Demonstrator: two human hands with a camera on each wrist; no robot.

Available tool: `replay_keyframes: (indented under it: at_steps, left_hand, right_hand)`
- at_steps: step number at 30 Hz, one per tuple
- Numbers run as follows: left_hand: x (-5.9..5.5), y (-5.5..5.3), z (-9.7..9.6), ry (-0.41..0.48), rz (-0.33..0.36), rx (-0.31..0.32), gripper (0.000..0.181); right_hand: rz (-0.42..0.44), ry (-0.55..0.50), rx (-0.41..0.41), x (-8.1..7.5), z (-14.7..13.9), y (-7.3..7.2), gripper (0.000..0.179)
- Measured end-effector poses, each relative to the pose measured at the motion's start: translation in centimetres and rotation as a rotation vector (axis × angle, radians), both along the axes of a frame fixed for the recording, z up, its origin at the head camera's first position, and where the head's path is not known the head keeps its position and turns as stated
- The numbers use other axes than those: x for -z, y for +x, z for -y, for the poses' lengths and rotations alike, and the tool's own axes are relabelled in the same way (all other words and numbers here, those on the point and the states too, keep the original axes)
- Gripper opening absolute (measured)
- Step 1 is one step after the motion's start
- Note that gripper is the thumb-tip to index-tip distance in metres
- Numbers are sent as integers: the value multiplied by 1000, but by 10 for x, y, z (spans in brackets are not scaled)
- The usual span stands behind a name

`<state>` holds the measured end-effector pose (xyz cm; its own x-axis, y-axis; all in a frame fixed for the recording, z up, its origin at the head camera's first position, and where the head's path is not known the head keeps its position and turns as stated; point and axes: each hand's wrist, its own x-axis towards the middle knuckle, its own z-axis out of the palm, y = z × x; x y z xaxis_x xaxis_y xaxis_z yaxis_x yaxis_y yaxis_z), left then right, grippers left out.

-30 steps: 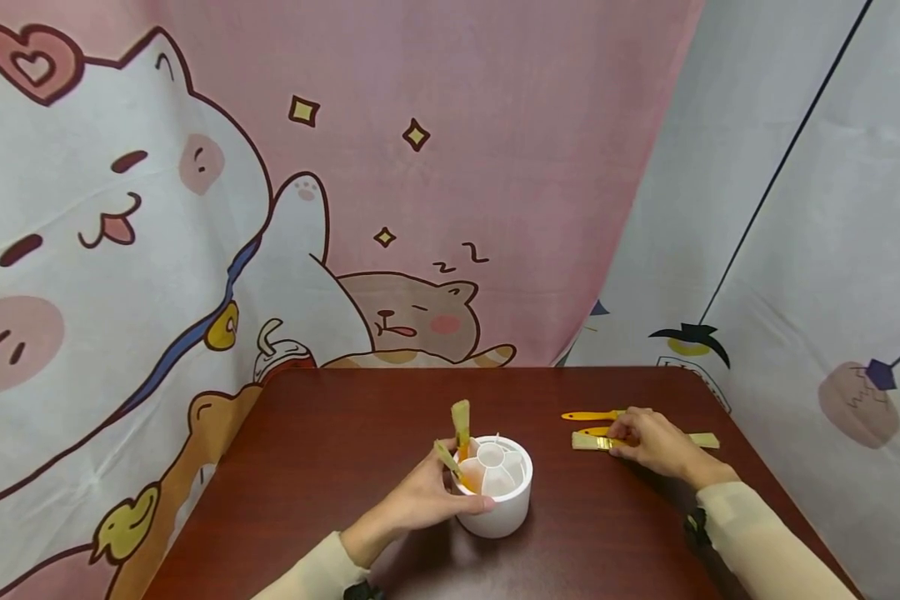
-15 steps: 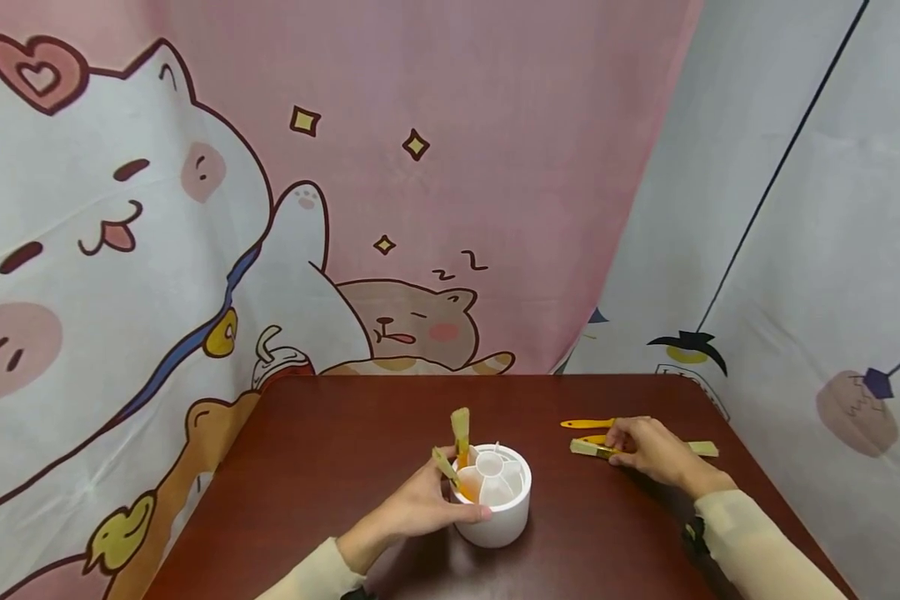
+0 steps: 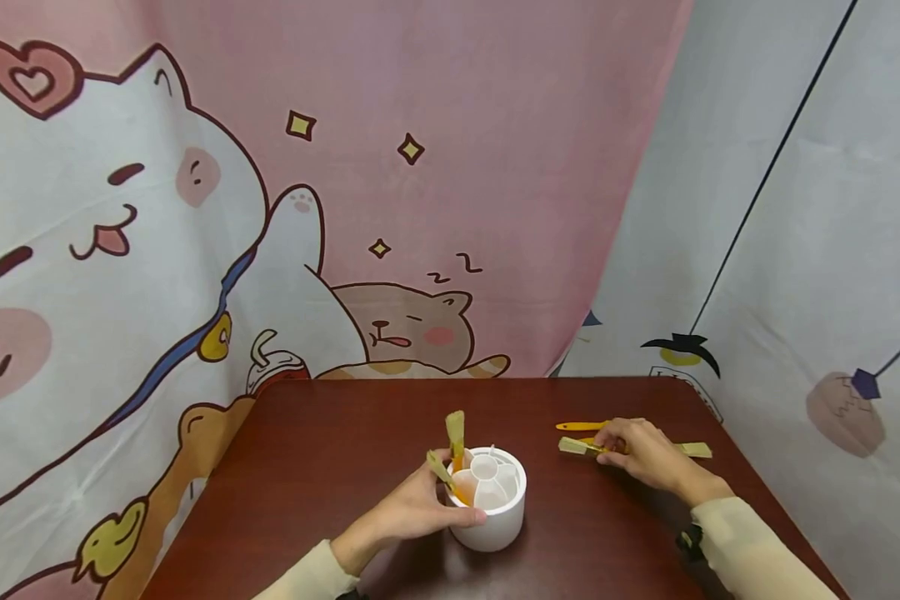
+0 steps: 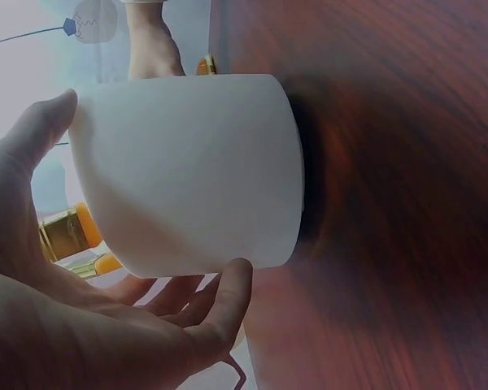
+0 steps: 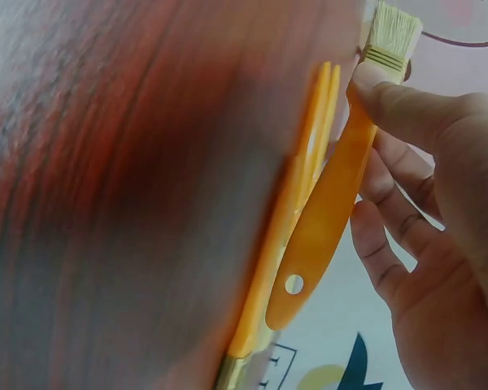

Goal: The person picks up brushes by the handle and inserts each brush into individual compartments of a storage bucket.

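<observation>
A white round desk organizer with several compartments stands upright on the table. My left hand grips its left side, thumb over the near rim and fingers around the wall. Two paintbrushes stand bristles up in its left compartments, the taller paintbrush behind the leaning one. At the right, my right hand pinches a flat paintbrush with an orange handle near its ferrule. That paintbrush's bristle end is tilted up off the table. Beside it lie other paintbrushes, one with a yellow handle, partly hidden by the hand.
The dark red-brown table meets a printed cloth backdrop at its back edge. Pale bristles of a lying paintbrush show to the right of my right hand, near the table's right edge.
My right hand has raised the bristle end of its paintbrush from lying flat to a slight tilt. The left hand keeps its hold on the organizer. The head view has shifted slightly.
</observation>
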<state>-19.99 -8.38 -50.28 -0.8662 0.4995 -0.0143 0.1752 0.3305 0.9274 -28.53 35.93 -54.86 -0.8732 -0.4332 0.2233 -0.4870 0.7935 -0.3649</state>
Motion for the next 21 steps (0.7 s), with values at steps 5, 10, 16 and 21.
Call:
replay_keyframes:
  at_steps: [5,10,16,21]
  left_hand:
    - [-1,0,0,-26,-12,-4,88]
    - [1,1,0,-43,-8,-8,89]
    - [2,-1,1,-30,-14,1,84]
    - [3,-3,1,-37,-22,13,83]
  right_hand:
    - [-55,-41,-24,-7,7,3,22]
    - [-64,-71,-42,-15,15,7,22]
    - [-59,-92,-34,-23,21,10,22]
    - [-49,-87,-28,-27,24,12,21]
